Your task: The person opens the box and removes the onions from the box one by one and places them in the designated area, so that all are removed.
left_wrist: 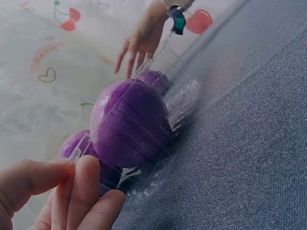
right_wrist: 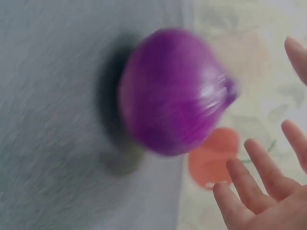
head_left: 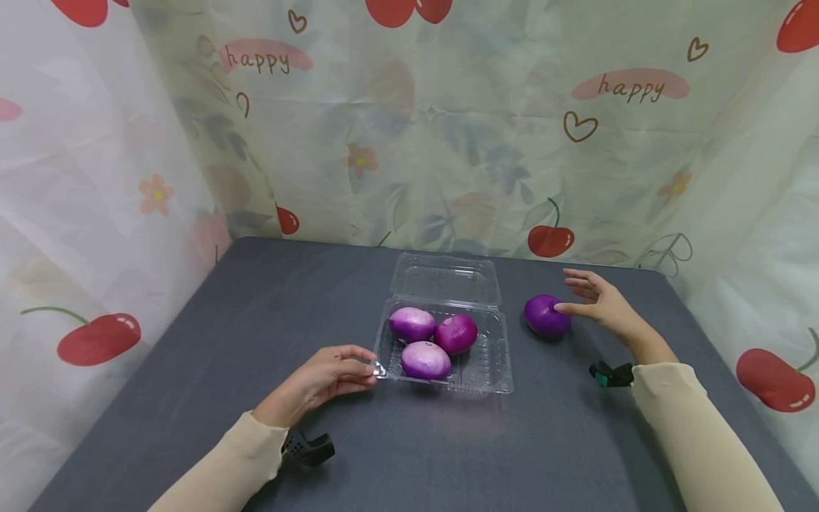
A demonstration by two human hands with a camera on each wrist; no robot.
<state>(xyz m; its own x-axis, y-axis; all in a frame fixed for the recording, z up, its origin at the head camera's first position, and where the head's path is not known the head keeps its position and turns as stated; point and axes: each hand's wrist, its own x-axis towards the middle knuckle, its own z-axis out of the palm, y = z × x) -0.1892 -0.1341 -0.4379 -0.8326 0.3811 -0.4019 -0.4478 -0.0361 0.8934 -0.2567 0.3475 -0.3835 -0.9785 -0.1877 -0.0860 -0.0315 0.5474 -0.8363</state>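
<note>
One loose onion (head_left: 544,317) sits right of centre on the bench (head_left: 256,306), likely firm, fairly light and slick-skinned, best cupped round its fat middle, beside the widely spread, empty right grip (head_left: 598,302), while the left grip (head_left: 329,373) pinches the clear box (head_left: 491,355) left of centre.

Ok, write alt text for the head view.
A person's left hand pinches the near-left corner of an open clear clamshell holding three red onions; the open right hand hovers beside a fourth red onion on a dark gray tabletop. Cherry-print cloth hangs behind.
</note>
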